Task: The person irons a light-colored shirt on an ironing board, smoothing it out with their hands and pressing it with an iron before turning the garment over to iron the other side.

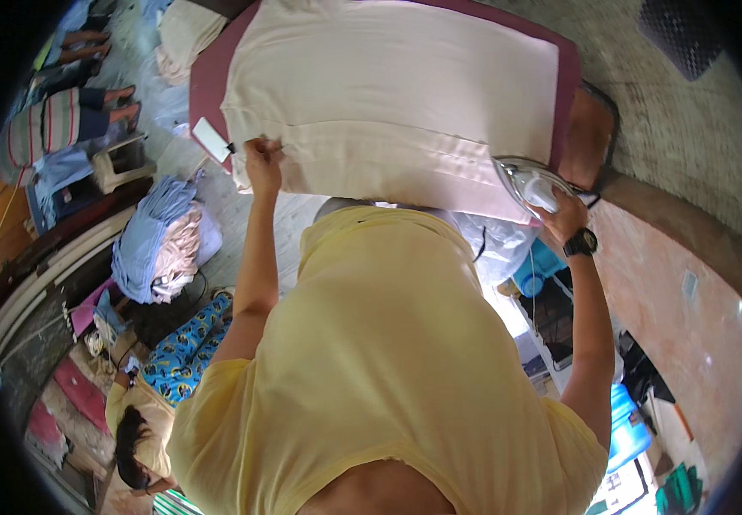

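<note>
The left hand (pixel 262 163) was down at the near edge of the cream cloth (pixel 396 94), fingers (pixel 269 148) curled tight and pinching the hem, pinning it flat against the maroon-covered tabletop (pixel 208 81). Just beyond those fingers, to the left, a small white card-like object (pixel 211 139) sat at the tabletop's edge, almost touching the cloth. Across on the other side, the right hand (pixel 564 216), with a black watch (pixel 580 243) on its wrist, was wrapped fully around the handle of the iron (pixel 532 184), fingers closed on it, and the iron's plate rested on the cloth's near right corner. The cloth itself lay spread wide, reaching well past both sets of fingers toward the far edge.

The risks looked plain. The iron sat right at the corner, so a slip of the grip or a push outward could have tipped it off the tabletop. Resting in one spot, it could have scorched the cloth. If the left fingers let the hem go slack, a crease could have been pressed in; if the iron swept toward them, they could have been burned.

A pile of folded blue and pink laundry (pixel 158 245) lay below, left of the pinching fingers.
</note>
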Available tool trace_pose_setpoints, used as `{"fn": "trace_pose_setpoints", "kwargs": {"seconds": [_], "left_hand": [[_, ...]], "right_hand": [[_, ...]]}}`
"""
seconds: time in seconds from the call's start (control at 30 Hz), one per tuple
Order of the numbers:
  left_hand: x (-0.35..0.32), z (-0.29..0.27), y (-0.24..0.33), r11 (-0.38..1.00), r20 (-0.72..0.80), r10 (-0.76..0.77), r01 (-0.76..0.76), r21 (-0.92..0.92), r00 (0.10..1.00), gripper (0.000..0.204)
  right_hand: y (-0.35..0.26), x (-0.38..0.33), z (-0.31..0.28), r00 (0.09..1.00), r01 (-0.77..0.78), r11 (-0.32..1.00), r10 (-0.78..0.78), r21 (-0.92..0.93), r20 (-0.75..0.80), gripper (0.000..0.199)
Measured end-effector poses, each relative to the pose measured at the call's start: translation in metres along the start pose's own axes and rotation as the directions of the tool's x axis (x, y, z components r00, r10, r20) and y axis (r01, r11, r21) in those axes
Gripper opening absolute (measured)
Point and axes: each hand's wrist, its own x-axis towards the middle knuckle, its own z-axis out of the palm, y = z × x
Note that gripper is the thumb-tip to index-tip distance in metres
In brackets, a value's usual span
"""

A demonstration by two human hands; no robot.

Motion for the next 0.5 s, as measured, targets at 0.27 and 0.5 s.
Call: {"fn": "trace_pose_setpoints", "kwargs": {"seconds": [0.27, 0.5], "left_hand": [[0.025, 0.011, 0.020, 0.901, -0.079, -0.007, 0.040, 0.431, 0.997, 0.027], [0.038, 0.005, 0.009, 0.942, 0.021, 0.102, -0.103, 0.320, 0.995, 0.021]], "right_hand": [[0.007, 0.002, -0.001, 0.996, 0.004, 1.000, -0.004, 0.000, 0.085, 0.067], [-0.004, 0.017, 0.008, 0.988, 0.109, 0.994, -0.110, 0.014, 0.112, 0.061]]}}
